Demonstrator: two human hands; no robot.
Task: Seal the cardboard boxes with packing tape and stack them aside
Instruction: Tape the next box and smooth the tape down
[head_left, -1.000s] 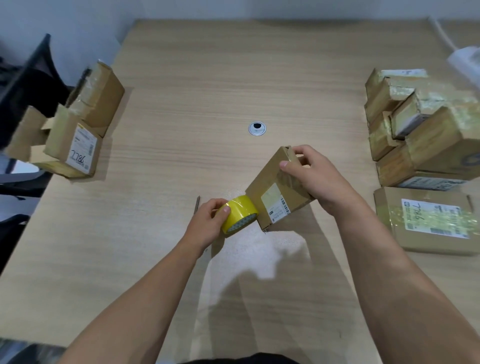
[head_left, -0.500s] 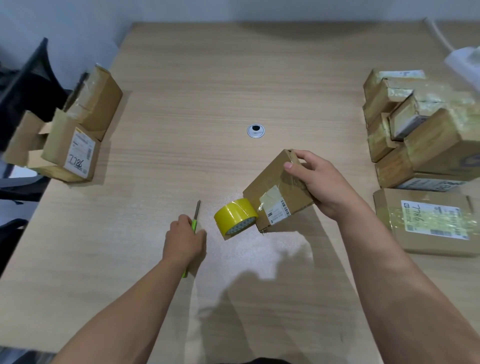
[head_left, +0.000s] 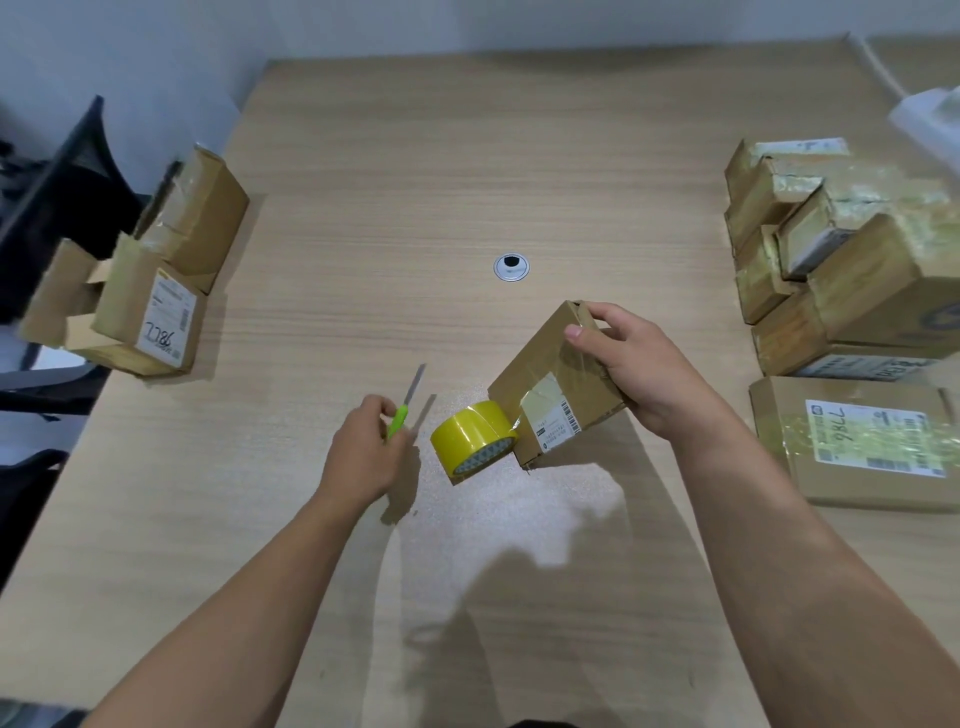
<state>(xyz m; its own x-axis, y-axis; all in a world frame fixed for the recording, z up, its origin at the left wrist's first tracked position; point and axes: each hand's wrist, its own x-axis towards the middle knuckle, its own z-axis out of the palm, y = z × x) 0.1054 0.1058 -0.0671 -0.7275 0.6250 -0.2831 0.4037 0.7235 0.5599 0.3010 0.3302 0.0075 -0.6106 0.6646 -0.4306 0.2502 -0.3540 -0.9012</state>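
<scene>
My right hand (head_left: 636, 366) grips a small cardboard box (head_left: 550, 384) tilted on the wooden table (head_left: 415, 156), thumb on its upper face. A strip of clear tape runs over the box down to a yellow tape roll (head_left: 475, 434), which hangs at the box's lower left corner. My left hand (head_left: 363, 449) holds a green-handled cutter (head_left: 405, 402), blade pointing away from me, lifted just left of the roll.
A stack of taped boxes (head_left: 852, 249) stands at the right, with a flat labelled box (head_left: 857, 441) in front of it. Unsealed boxes (head_left: 156, 280) sit at the table's left edge. A round cable grommet (head_left: 511, 266) lies mid-table. A white power strip (head_left: 930, 119) is far right.
My left hand let go of the tape roll, moved left to the cutter on the table, and has picked it up. The roll now hangs from the box.
</scene>
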